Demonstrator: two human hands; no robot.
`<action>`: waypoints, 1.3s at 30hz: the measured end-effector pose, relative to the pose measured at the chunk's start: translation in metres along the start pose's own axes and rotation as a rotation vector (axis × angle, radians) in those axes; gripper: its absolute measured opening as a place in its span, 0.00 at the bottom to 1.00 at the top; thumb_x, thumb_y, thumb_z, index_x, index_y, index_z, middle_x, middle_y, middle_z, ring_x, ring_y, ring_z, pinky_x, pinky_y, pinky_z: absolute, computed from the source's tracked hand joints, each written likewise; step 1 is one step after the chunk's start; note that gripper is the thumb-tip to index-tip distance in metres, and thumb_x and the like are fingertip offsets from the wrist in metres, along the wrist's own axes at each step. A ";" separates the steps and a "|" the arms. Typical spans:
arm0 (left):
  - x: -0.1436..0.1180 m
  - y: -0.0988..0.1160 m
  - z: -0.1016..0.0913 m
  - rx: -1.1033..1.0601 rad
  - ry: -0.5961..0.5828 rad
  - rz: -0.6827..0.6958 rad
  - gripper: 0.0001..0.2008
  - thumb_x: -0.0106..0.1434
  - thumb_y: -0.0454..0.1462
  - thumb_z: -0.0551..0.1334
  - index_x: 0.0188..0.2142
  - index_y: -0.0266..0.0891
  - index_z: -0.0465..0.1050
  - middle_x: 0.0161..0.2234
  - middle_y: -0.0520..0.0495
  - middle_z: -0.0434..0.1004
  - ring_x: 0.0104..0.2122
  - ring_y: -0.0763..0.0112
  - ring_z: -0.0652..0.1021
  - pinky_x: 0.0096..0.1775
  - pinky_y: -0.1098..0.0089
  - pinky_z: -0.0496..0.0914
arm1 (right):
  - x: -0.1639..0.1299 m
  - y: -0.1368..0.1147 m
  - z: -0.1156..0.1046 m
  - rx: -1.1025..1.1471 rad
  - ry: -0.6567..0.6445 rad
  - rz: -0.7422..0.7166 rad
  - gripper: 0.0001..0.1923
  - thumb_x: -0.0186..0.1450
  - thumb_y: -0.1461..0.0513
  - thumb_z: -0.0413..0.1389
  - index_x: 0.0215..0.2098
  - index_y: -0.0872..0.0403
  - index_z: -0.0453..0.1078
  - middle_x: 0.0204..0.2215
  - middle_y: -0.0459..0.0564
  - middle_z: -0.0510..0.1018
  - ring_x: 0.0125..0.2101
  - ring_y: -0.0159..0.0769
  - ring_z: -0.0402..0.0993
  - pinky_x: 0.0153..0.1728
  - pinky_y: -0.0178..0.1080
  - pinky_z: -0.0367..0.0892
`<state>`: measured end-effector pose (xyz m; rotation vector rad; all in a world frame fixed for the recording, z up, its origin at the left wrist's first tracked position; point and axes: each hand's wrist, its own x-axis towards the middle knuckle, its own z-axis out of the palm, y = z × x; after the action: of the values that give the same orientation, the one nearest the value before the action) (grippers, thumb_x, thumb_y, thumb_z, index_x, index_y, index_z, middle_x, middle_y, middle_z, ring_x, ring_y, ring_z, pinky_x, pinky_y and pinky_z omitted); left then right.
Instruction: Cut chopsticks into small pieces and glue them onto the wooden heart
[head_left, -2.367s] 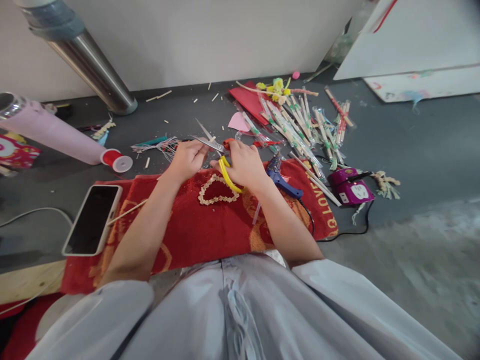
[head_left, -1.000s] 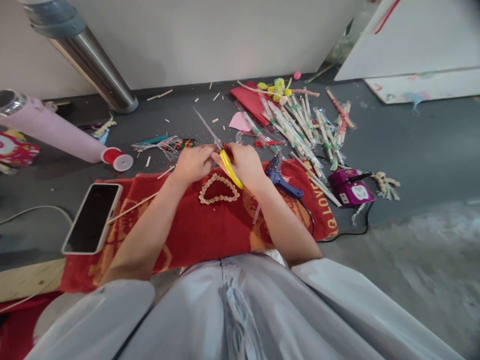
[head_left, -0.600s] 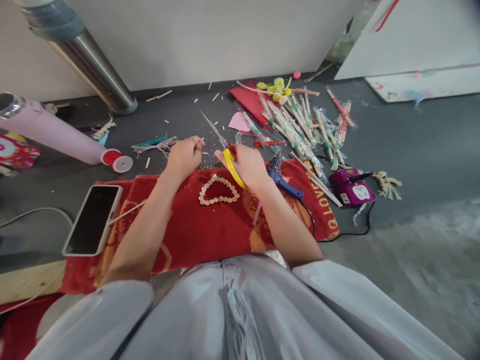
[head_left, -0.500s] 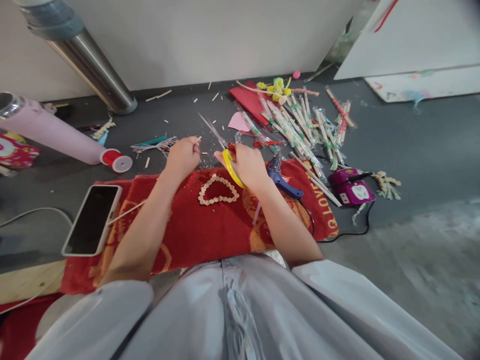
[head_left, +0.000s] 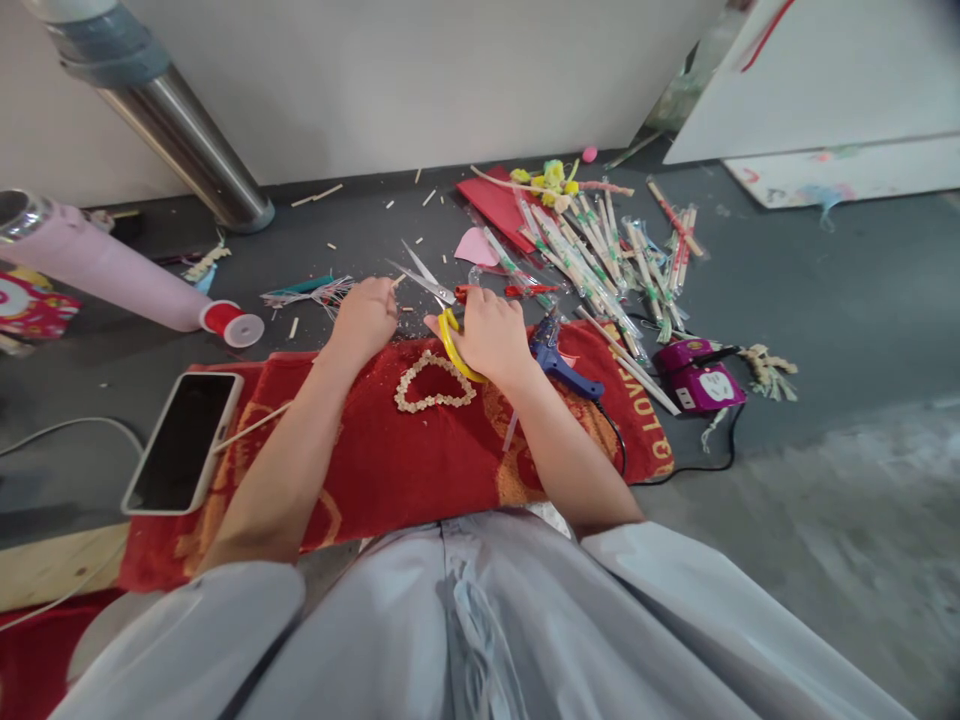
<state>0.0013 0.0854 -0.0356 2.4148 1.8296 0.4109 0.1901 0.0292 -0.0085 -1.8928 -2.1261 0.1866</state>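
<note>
My right hand [head_left: 491,335] grips a pair of scissors [head_left: 448,318] by its yellow handle. The blades are spread and point up and left, towards my other hand. Between the closed fingers of my left hand [head_left: 366,318] is a thin wooden stick; its short pale tip [head_left: 398,281] shows beside a blade, and a longer pale stick [head_left: 253,427] comes out from under my left forearm. I cannot tell whether those are one piece. Below and between my hands, a heart-shaped outline of small wooden bits [head_left: 435,381] lies on the red towel [head_left: 420,465].
A blue glue gun [head_left: 562,362] lies right of my right hand. Beyond it are wrapped chopsticks [head_left: 581,250] and a purple power block [head_left: 697,375]. Leftward are a phone [head_left: 182,442], a red ribbon spool [head_left: 232,322], a pink bottle [head_left: 105,262] and a steel post [head_left: 191,140].
The scissors' blades have opened apart and swung left, closer to the stick tip in my left hand. My left hand has hardly moved.
</note>
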 end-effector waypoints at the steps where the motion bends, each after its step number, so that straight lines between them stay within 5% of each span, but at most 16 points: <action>1: 0.001 -0.001 0.001 -0.020 0.018 0.027 0.18 0.66 0.35 0.46 0.44 0.34 0.72 0.41 0.36 0.77 0.44 0.56 0.76 0.48 0.58 0.70 | 0.000 0.000 0.000 -0.003 0.001 0.006 0.38 0.69 0.40 0.37 0.48 0.65 0.67 0.45 0.68 0.76 0.46 0.54 0.74 0.47 0.50 0.61; 7: -0.002 0.004 -0.003 -0.200 0.103 0.076 0.17 0.69 0.38 0.46 0.44 0.38 0.72 0.37 0.44 0.79 0.38 0.63 0.77 0.43 0.64 0.70 | 0.000 0.000 0.000 -0.016 0.008 0.023 0.38 0.68 0.40 0.38 0.48 0.67 0.66 0.46 0.70 0.75 0.48 0.56 0.73 0.48 0.51 0.61; 22: -0.002 0.002 0.004 -0.383 0.170 0.107 0.21 0.71 0.47 0.44 0.42 0.40 0.71 0.30 0.46 0.77 0.32 0.66 0.77 0.41 0.64 0.71 | -0.001 0.001 0.004 0.006 -0.004 0.023 0.36 0.69 0.42 0.38 0.49 0.66 0.65 0.48 0.70 0.74 0.50 0.56 0.72 0.50 0.52 0.60; 28: -0.005 0.002 0.006 -0.381 0.157 0.054 0.28 0.70 0.54 0.40 0.45 0.41 0.71 0.31 0.44 0.78 0.33 0.64 0.77 0.43 0.62 0.71 | -0.002 0.001 0.004 0.013 -0.002 0.018 0.37 0.69 0.41 0.38 0.49 0.67 0.65 0.47 0.71 0.74 0.50 0.56 0.71 0.50 0.54 0.60; 39: -0.012 0.000 0.008 -0.328 0.153 0.015 0.28 0.71 0.52 0.37 0.50 0.43 0.69 0.35 0.44 0.78 0.39 0.63 0.78 0.48 0.61 0.70 | -0.002 0.001 0.006 0.012 -0.008 -0.002 0.38 0.68 0.40 0.37 0.49 0.66 0.65 0.46 0.71 0.73 0.48 0.56 0.71 0.49 0.54 0.59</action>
<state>0.0006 0.0750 -0.0452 2.2259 1.6434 0.8456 0.1897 0.0278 -0.0151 -1.8867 -2.1270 0.2071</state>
